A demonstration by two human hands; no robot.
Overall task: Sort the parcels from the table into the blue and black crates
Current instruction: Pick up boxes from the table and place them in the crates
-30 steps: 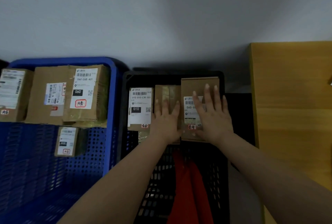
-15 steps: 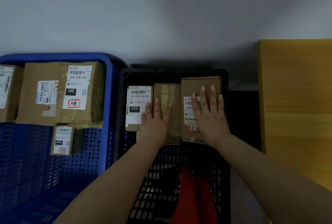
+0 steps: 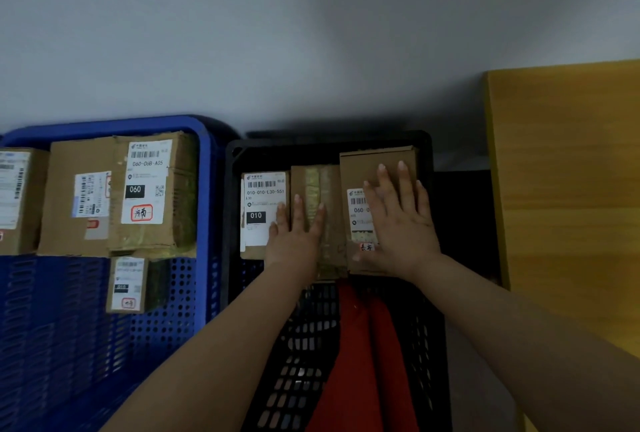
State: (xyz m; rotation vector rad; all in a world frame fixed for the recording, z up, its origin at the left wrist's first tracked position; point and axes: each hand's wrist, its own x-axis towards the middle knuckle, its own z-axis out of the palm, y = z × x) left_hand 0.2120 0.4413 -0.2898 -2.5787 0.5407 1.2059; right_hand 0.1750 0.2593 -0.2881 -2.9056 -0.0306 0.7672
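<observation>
Three cardboard parcels sit side by side at the far end of the black crate. The left hand lies flat across the labelled 010 parcel and the taped middle parcel, fingers straight and slightly spread. The right hand presses palm-down on the 060 parcel at the crate's right, fingers straight and apart. Beside it on the left, the blue crate holds more labelled parcels, among them a large 060 box. A red cloth lies in the black crate's near part. The wooden surface stands to the right.
</observation>
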